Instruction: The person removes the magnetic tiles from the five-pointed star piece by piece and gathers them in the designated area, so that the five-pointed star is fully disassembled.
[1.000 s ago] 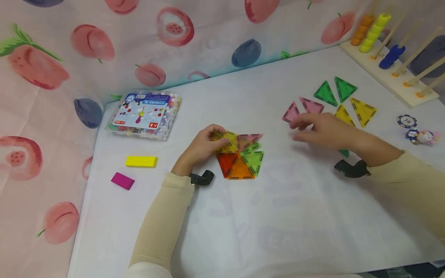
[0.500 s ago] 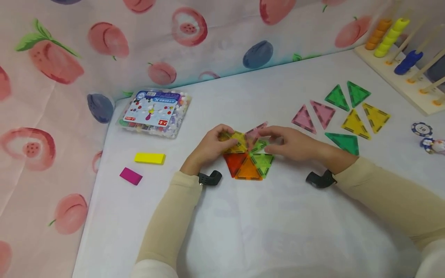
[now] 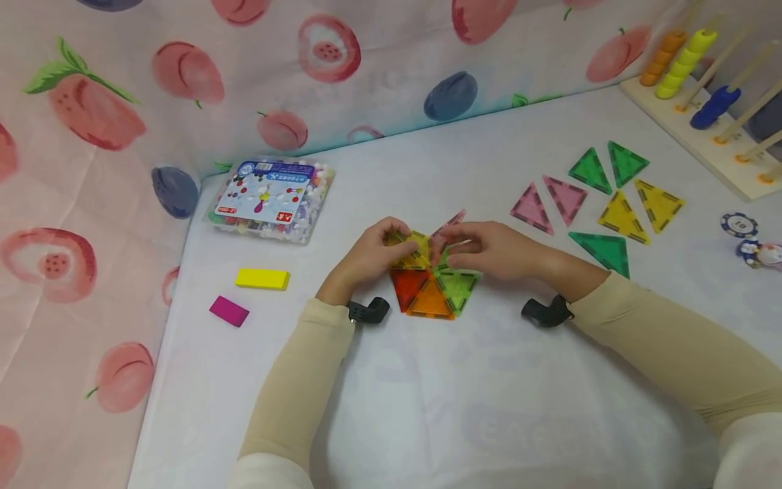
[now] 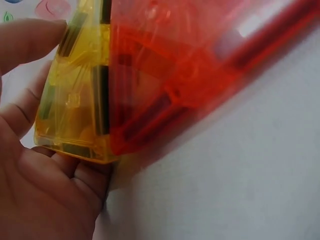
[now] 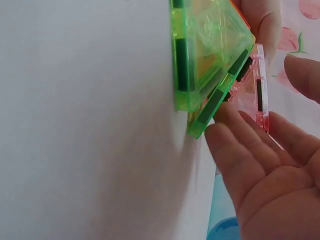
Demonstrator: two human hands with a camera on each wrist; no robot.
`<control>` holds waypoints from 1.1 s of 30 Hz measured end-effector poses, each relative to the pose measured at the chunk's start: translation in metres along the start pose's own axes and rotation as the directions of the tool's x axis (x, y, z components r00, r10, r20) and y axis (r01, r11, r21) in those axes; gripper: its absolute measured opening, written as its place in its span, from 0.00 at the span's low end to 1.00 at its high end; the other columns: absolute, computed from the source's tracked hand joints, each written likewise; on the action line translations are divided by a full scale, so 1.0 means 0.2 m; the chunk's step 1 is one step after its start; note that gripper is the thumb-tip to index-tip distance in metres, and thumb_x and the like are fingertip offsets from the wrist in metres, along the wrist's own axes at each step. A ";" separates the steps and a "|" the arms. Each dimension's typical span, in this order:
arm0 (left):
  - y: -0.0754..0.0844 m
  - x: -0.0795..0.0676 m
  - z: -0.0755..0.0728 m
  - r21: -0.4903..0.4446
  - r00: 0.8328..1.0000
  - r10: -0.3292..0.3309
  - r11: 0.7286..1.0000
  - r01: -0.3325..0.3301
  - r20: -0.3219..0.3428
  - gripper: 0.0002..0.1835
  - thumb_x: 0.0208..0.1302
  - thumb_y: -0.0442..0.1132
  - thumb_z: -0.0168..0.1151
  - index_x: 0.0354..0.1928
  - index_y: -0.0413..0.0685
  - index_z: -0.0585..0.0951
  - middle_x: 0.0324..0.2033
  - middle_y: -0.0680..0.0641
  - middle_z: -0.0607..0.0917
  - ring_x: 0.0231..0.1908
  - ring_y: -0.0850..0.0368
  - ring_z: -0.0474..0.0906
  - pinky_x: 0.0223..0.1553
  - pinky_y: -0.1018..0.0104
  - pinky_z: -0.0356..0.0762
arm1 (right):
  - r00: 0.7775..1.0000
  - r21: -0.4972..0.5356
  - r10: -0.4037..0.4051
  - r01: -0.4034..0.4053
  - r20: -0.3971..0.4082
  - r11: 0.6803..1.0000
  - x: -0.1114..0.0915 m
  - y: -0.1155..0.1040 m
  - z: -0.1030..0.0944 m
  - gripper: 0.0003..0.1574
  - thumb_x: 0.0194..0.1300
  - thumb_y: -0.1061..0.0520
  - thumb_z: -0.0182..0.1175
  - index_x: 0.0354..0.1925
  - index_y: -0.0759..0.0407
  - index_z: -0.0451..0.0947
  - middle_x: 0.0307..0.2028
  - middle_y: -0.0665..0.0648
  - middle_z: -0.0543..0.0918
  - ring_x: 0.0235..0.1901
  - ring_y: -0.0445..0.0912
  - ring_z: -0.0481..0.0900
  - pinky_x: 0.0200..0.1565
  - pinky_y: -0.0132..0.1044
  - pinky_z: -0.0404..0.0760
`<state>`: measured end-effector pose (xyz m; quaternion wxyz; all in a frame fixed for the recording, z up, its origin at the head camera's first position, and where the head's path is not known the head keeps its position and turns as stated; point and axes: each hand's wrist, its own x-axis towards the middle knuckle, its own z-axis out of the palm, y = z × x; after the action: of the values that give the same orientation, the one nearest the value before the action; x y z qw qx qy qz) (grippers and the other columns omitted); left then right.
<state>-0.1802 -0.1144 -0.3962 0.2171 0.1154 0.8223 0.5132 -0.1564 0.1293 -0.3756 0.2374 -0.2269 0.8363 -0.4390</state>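
My left hand (image 3: 373, 255) pinches a yellow triangular magnetic tile (image 4: 75, 100) at the left of a joined cluster. Beside that tile sits a red one (image 3: 406, 286), then an orange one (image 3: 431, 302) and a lime green one (image 3: 458, 291). My right hand (image 3: 497, 251) reaches in from the right, fingers extended at a pink tile (image 5: 252, 100) and a tilted second lime green tile (image 5: 220, 97). Its thumb stands off from the pink tile in the right wrist view. Fingers partly cover both tiles in the head view.
Loose pink (image 3: 532, 209), green (image 3: 590, 171) and yellow (image 3: 623, 219) triangles lie to the right. A counting-peg board (image 3: 709, 139), poker chip (image 3: 739, 224) and small figurine (image 3: 760, 253) stand beyond. To the left are a bead box (image 3: 269, 198), yellow block (image 3: 263, 278) and magenta block (image 3: 229, 310).
My right hand has moved left from the loose tiles to the cluster. The cluster's pink tile has swung its outer end away from me. My left hand keeps its hold on the yellow tile.
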 end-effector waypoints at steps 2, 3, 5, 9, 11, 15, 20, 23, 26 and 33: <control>0.01 0.00 0.00 -0.001 1.000 -0.006 1.000 0.006 0.003 0.12 0.58 0.48 0.60 0.41 0.53 0.72 0.42 0.50 0.74 0.40 0.55 0.69 0.41 0.65 0.69 | 1.000 -0.004 0.002 -0.002 -0.014 1.000 0.00 0.00 0.00 0.32 0.60 0.44 0.56 0.60 0.53 0.65 0.55 0.49 0.71 0.50 0.45 0.73 0.48 0.40 0.72; 0.01 0.00 0.00 -0.003 1.000 -0.011 1.000 0.011 0.007 0.13 0.58 0.48 0.59 0.41 0.53 0.72 0.42 0.50 0.74 0.40 0.55 0.69 0.41 0.65 0.69 | 1.000 -0.010 0.000 0.000 -0.023 1.000 0.00 0.00 0.00 0.31 0.60 0.44 0.56 0.59 0.52 0.67 0.55 0.49 0.71 0.51 0.45 0.73 0.48 0.41 0.72; 0.02 0.00 0.00 -0.007 1.000 -0.013 1.000 0.013 0.015 0.13 0.58 0.48 0.59 0.40 0.52 0.71 0.41 0.50 0.74 0.40 0.55 0.69 0.41 0.64 0.68 | 0.999 -0.019 0.005 -0.006 -0.047 1.000 -0.01 0.00 0.00 0.28 0.60 0.43 0.57 0.57 0.50 0.69 0.52 0.46 0.73 0.51 0.44 0.72 0.48 0.42 0.71; 0.02 0.00 0.00 0.008 0.999 -0.014 1.000 0.014 0.029 0.13 0.58 0.48 0.59 0.40 0.52 0.71 0.41 0.49 0.74 0.40 0.55 0.68 0.41 0.64 0.68 | 0.996 -0.034 0.015 -0.019 -0.089 0.999 -0.01 0.01 0.01 0.25 0.59 0.40 0.56 0.52 0.47 0.73 0.49 0.44 0.75 0.50 0.43 0.72 0.48 0.44 0.71; 0.03 0.00 0.00 0.018 0.999 -0.017 1.000 0.016 0.032 0.13 0.58 0.49 0.59 0.40 0.52 0.71 0.41 0.49 0.74 0.40 0.55 0.68 0.41 0.64 0.68 | 0.991 -0.044 0.047 -0.053 -0.122 0.998 0.00 0.01 0.01 0.25 0.59 0.38 0.54 0.51 0.46 0.74 0.47 0.44 0.77 0.48 0.42 0.73 0.47 0.43 0.72; 0.03 0.00 0.00 0.027 0.999 -0.033 0.999 0.032 0.037 0.13 0.58 0.50 0.58 0.40 0.53 0.71 0.41 0.49 0.74 0.41 0.55 0.68 0.42 0.64 0.68 | 0.969 -0.034 0.145 -0.155 -0.199 0.987 0.01 0.00 0.02 0.26 0.58 0.35 0.53 0.47 0.48 0.75 0.40 0.46 0.80 0.39 0.43 0.75 0.42 0.40 0.74; 0.03 0.00 -0.01 0.043 0.999 -0.043 0.998 0.042 0.019 0.13 0.58 0.50 0.58 0.40 0.53 0.72 0.42 0.50 0.74 0.41 0.54 0.68 0.42 0.64 0.69 | 0.949 0.001 0.205 -0.211 -0.241 0.978 0.00 -0.02 0.01 0.26 0.57 0.36 0.55 0.44 0.52 0.73 0.35 0.51 0.78 0.35 0.46 0.72 0.37 0.40 0.72; 0.03 0.00 -0.01 0.052 0.999 -0.039 0.998 0.038 0.014 0.13 0.58 0.50 0.59 0.40 0.54 0.72 0.42 0.50 0.73 0.42 0.54 0.68 0.43 0.64 0.68 | 0.949 0.038 0.206 -0.203 -0.238 0.978 0.00 -0.02 0.00 0.25 0.56 0.38 0.57 0.44 0.53 0.71 0.35 0.52 0.76 0.35 0.47 0.72 0.37 0.39 0.73; 0.04 0.00 -0.01 0.052 0.999 -0.038 0.998 0.037 0.020 0.13 0.58 0.49 0.59 0.40 0.53 0.71 0.43 0.50 0.73 0.42 0.54 0.67 0.43 0.64 0.67 | 0.953 0.093 0.204 -0.188 -0.225 0.978 0.00 -0.02 0.00 0.26 0.57 0.40 0.58 0.46 0.55 0.70 0.36 0.54 0.76 0.35 0.46 0.74 0.38 0.37 0.75; 0.05 0.00 0.02 0.012 0.999 -0.040 0.999 0.040 0.021 0.13 0.58 0.47 0.59 0.40 0.51 0.71 0.42 0.49 0.73 0.42 0.54 0.67 0.41 0.64 0.68 | 0.943 0.158 0.174 -0.133 -0.285 0.978 0.00 -0.01 0.01 0.22 0.59 0.43 0.58 0.45 0.55 0.69 0.35 0.55 0.76 0.35 0.45 0.75 0.37 0.36 0.76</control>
<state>-0.1795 -0.1070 -0.3895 0.2354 0.1057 0.8250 0.5028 -0.1553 0.1273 -0.3755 0.1577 -0.0757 0.8456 -0.5044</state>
